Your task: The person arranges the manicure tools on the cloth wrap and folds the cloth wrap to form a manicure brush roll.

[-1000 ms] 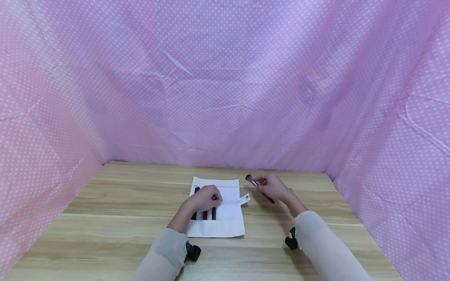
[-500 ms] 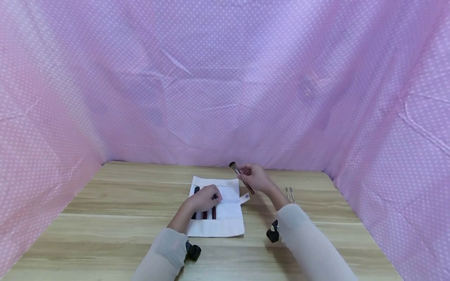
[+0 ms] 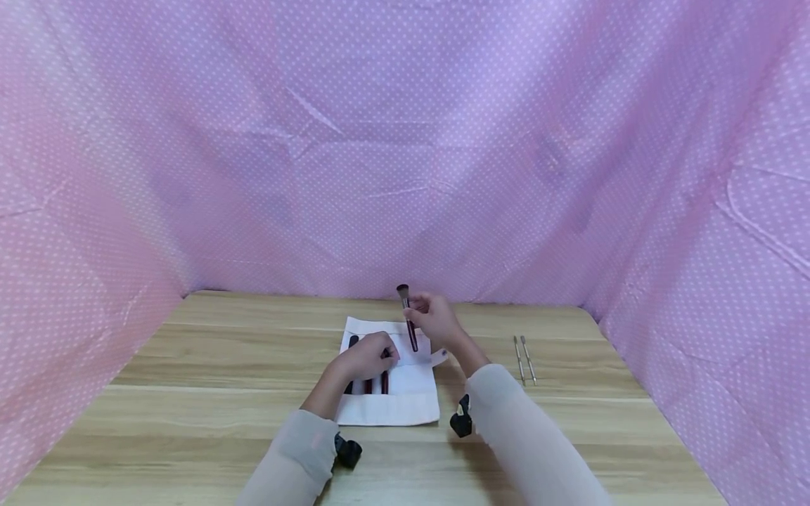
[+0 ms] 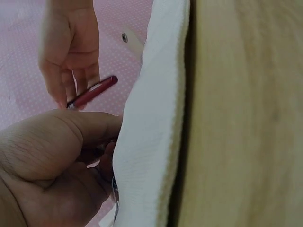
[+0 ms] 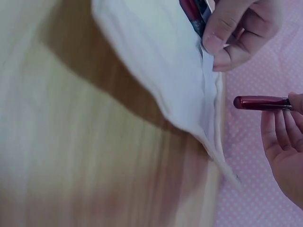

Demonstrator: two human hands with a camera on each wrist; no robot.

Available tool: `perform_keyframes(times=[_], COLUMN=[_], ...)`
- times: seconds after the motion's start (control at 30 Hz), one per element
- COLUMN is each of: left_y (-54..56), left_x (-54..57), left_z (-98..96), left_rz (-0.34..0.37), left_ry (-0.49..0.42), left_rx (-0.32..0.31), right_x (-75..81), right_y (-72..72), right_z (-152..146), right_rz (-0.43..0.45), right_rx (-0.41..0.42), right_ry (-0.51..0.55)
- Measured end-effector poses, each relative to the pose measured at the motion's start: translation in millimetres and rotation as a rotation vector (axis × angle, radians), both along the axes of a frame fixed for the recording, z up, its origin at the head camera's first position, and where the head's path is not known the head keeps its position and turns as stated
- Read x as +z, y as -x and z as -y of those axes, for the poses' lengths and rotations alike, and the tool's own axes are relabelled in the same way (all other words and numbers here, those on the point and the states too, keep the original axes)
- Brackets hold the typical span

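Note:
A white cloth brush roll point(image 3: 414, 410) lies spread on the table, holding a black-topped tool point(image 3: 353, 341) and two dark red handles point(image 3: 384, 383) in its left part. My left hand point(image 3: 369, 357) lies over these and pinches the roll's white inner band point(image 5: 207, 71), seen in the right wrist view. Above the roll, my right hand point(image 3: 436, 320) holds a makeup brush point(image 3: 412, 337) between thumb and fingers. Its dark bristles point up and away, and its red handle point(image 5: 260, 102) hangs down toward the roll. The left hand hides the middle of the inserted tools.
Two thin metal double-ended tools point(image 3: 529, 360) lie side by side on the wooden table point(image 3: 221, 365), right of the roll. A snap tab point(image 3: 439, 357) sticks out from the roll's right edge. Pink dotted cloth point(image 3: 405, 176) hangs around the back and sides.
My right hand has carried the makeup brush leftward from beside the roll to over it, turning the brush more upright. The two metal tools have come into view. My left hand stays put.

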State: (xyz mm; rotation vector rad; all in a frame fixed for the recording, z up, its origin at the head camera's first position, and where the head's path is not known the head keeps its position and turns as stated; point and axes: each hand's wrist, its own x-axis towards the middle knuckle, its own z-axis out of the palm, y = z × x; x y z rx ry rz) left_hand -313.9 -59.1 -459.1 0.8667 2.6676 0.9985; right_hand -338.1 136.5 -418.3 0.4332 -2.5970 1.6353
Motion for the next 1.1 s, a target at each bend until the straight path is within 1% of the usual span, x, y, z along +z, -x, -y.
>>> perform_keyframes(times=[0.27, 0.4, 0.5, 0.6, 0.77, 0.97, 1.1], left_y=[-2.9, -3.2, -3.9, -4.5, -4.1, -2.6, -3.8], left_x=[1.7, 2.2, 2.5, 2.5, 1.9, 0.7, 0.9], left_z=[1.7, 2.2, 2.1, 1.7, 1.7, 0.9, 0.5], left_rz=[-0.021, -0.033, -0.041, -0.043, -0.048, -0.078, -0.053], left_ry=[-0.003, -0.009, -0.019, -0.022, -0.021, -0.017, -0.014], left_rx=[0.005, -0.007, -0.019, -0.022, -0.026, -0.034, -0.020], right_x=[-14.2, -21.1, -26.4, -30.2, -34.1, -40.3, -43.1], right_y=[0.6, 1.4, 1.9, 1.3, 0.4, 3.9, 4.4], right_z=[13.4, 17.9, 20.4, 22.2, 23.1, 23.1, 22.8], right_rz=[0.004, 0.031, 0.068, 0.106, 0.142, 0.180, 0.221], right_rx=[-0.074, -0.085, -0.084, -0.088, -0.093, -0.111, -0.098], right_ry=[0.045, 0.120, 0.187, 0.230, 0.234, 0.230, 0.213])
